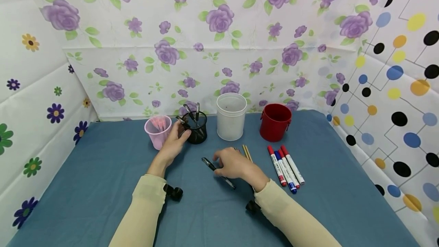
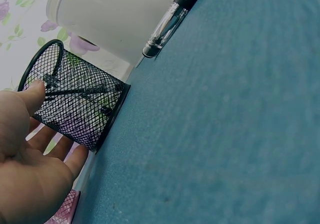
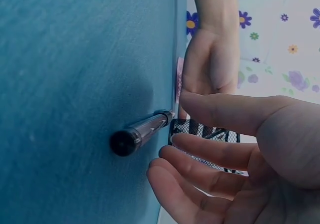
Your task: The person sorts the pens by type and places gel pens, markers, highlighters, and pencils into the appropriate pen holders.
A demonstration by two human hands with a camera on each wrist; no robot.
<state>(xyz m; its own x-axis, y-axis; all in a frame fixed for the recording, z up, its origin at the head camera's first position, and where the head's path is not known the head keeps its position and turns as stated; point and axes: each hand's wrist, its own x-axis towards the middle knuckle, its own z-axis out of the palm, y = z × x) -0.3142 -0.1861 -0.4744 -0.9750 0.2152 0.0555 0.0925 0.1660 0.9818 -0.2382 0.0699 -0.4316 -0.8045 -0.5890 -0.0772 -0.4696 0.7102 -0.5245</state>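
My left hand [image 1: 173, 144] holds the side of a black mesh pen cup [image 1: 197, 135], thumb in front and fingers behind. The cup stands upright with pens [image 1: 197, 111] in it. In the left wrist view the thumb lies against the mesh [image 2: 85, 93] near the rim. On the cloth lies a black-and-clear pen [image 1: 208, 164], its middle hidden in the head view by my right hand [image 1: 234, 163]. In the right wrist view, that hand's fingers are loosely bent and spread beside the pen [image 3: 145, 131], with a gap between them and it.
A pink cup [image 1: 157, 132] with pink items stands left of the mesh cup. To its right stand a white bin [image 1: 231, 123] and a red bucket [image 1: 275, 125]. Pencils [image 1: 247, 151] lie partly under the right hand; red and blue markers [image 1: 284, 169] lie at the right.
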